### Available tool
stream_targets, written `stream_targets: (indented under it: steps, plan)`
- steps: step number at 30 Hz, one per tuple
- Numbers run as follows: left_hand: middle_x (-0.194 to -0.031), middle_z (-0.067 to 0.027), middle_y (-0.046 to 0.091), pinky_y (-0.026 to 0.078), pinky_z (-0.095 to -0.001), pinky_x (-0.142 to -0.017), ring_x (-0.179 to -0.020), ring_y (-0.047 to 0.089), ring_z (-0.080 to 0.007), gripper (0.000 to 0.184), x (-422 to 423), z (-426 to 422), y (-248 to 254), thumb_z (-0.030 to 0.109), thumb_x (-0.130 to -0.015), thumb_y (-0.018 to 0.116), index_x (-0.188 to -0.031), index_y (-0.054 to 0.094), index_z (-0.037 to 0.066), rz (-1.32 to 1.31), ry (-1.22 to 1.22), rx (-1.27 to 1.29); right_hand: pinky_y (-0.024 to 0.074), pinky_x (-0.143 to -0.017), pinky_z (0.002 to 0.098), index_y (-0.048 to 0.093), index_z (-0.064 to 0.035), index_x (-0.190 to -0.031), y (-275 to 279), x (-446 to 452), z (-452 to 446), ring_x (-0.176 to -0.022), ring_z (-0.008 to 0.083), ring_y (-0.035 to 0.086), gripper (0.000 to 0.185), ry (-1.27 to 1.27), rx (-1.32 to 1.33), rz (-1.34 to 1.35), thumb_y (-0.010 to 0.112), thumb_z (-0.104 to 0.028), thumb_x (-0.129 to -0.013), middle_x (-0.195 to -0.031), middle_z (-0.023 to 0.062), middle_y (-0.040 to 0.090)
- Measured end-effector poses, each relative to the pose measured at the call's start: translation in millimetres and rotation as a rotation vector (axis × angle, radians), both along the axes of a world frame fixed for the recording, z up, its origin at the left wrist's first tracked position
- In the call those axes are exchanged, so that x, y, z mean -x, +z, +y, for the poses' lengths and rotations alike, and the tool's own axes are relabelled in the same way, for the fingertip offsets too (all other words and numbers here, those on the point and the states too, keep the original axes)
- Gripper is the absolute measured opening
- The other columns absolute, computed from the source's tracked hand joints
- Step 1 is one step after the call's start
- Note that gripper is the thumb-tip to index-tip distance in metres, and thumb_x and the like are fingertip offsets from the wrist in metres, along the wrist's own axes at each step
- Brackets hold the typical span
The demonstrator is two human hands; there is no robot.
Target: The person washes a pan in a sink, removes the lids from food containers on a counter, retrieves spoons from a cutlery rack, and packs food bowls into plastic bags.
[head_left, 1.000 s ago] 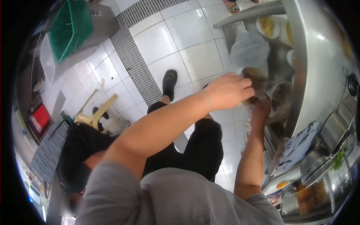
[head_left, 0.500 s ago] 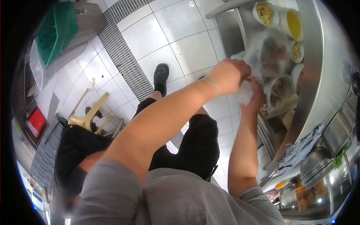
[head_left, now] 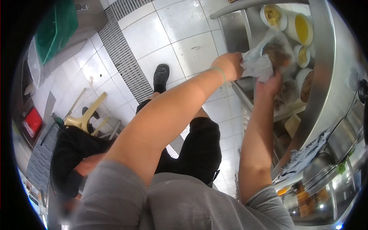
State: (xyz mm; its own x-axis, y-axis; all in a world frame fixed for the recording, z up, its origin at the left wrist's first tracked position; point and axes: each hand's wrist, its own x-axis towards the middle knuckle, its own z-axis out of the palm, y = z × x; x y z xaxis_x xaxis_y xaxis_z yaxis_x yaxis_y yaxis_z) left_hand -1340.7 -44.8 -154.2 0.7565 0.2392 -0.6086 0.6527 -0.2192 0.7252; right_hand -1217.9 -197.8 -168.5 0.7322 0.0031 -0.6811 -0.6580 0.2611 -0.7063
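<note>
A clear plastic bag [head_left: 256,66] with brownish food in it is stretched between my two hands over the shelf. My left hand [head_left: 230,66], a thin green band at its wrist, is closed on the left edge of the bag's crumpled mouth. On the lower right side, my right hand [head_left: 270,84] is closed round the bag just below the brown contents; its fingertips are partly hidden by the plastic. A second bag [head_left: 287,92] of brownish food lies on the shelf just beyond my right hand.
Bowls stand along the shelf: one of yellowish pieces [head_left: 273,16], a container of yellow liquid [head_left: 302,30], a smaller bowl [head_left: 303,56] and one of brown food [head_left: 306,85]. A steel counter edge [head_left: 326,73] runs at right. A person [head_left: 76,157] is at left near a beige stool [head_left: 86,119].
Both hands have moved up, the left slightly leftward and the right slightly rightward, spreading apart. The bag's mouth is now pulled wider between them.
</note>
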Motion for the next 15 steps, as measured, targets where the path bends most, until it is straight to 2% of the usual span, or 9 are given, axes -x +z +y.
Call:
stream_targets:
  steps: [4,6,8,9,11,12,13,14,15]
  plan:
    - [-0.117,-0.018,0.067,0.05,-0.0409,-0.095,-0.11,0.063,-0.0336,0.04,-8,-6,-27,0.027,-0.088,0.059,-0.122,0.063,0.007,0.011,-0.009,0.052,0.0464,-0.103,0.0458,0.051,0.0027,-0.13,-8,0,-10,-0.118,0.0328,0.058,0.044,-0.031,-0.011,0.002,0.046,-0.027,-0.098,-0.132,0.0177,0.056]
    - [-0.118,-0.0198,0.066,0.049,-0.0393,-0.095,-0.111,0.063,-0.0338,0.042,-8,-14,-60,0.029,-0.089,0.059,-0.124,0.063,0.009,-0.036,-0.01,0.028,0.0484,-0.1,0.0446,0.057,0.0036,-0.122,2,1,-11,-0.112,0.031,0.061,0.037,0.112,-0.012,0.071,0.047,-0.023,-0.097,-0.125,0.0173,0.061]
    - [-0.127,-0.0199,0.062,0.049,-0.0396,-0.097,-0.113,0.062,-0.0319,0.049,-10,-16,-81,0.04,-0.092,0.057,-0.128,0.061,0.006,-0.273,-0.181,-0.055,0.0481,-0.097,0.0442,0.058,-0.0041,-0.122,-88,-62,-112,-0.111,0.0275,0.06,0.033,0.002,-0.239,0.33,0.044,-0.025,-0.1,-0.12,0.0112,0.062]
    - [-0.127,-0.0199,0.062,0.049,-0.0396,-0.097,-0.113,0.062,-0.0319,0.049,-12,-11,-69,0.04,-0.092,0.057,-0.128,0.061,0.006,-0.275,-0.178,-0.058,0.0479,-0.096,0.0439,0.059,-0.008,-0.121,-131,-93,-161,-0.11,0.0257,0.06,0.032,-0.065,-0.332,0.465,0.042,-0.026,-0.101,-0.118,0.0082,0.063]
    - [-0.134,-0.0192,0.056,0.047,-0.0421,-0.1,-0.115,0.06,-0.0312,0.061,-13,6,-21,0.051,-0.095,0.053,-0.131,0.057,0.003,0.13,0.557,0.892,0.0514,-0.092,0.0409,0.06,0.0008,-0.118,-47,-18,-86,-0.105,0.0267,0.063,0.031,0.104,-0.134,0.132,0.05,-0.019,-0.096,-0.116,0.0129,0.063]
    - [-0.134,-0.0192,0.056,0.047,-0.0421,-0.1,-0.115,0.06,-0.0312,0.061,-14,13,-4,0.051,-0.095,0.053,-0.131,0.057,0.003,0.123,0.561,0.895,0.0531,-0.09,0.0393,0.06,0.0052,-0.116,0,22,-44,-0.102,0.0271,0.064,0.031,0.161,-0.016,-0.026,0.055,-0.016,-0.093,-0.115,0.0153,0.063]
    - [-0.136,-0.0189,0.054,0.046,-0.0437,-0.101,-0.116,0.059,-0.0314,0.065,-14,18,10,0.054,-0.095,0.052,-0.134,0.055,0.002,0.076,0.633,1.062,0.0531,-0.09,0.0393,0.06,0.0052,-0.116,10,32,-48,-0.102,0.0271,0.064,0.031,0.168,-0.014,-0.029,0.055,-0.016,-0.093,-0.115,0.0153,0.063]
    - [-0.138,-0.0187,0.053,0.044,-0.0452,-0.103,-0.118,0.057,-0.0317,0.069,-15,20,17,0.057,-0.095,0.051,-0.136,0.053,0.002,0.029,0.7,1.229,0.0521,-0.092,0.0427,0.06,-0.0012,-0.117,17,39,-55,-0.104,0.0268,0.063,0.03,0.224,0.011,0.003,0.052,-0.021,-0.096,-0.116,0.0123,0.063]
    - [-0.138,-0.0187,0.053,0.044,-0.0452,-0.103,-0.118,0.057,-0.0317,0.069,-23,16,13,0.057,-0.095,0.051,-0.136,0.053,0.002,0.026,0.702,1.233,0.0511,-0.093,0.0461,0.06,-0.0076,-0.118,22,46,-59,-0.105,0.0265,0.062,0.029,0.279,0.036,0.036,0.05,-0.025,-0.098,-0.117,0.0094,0.063]
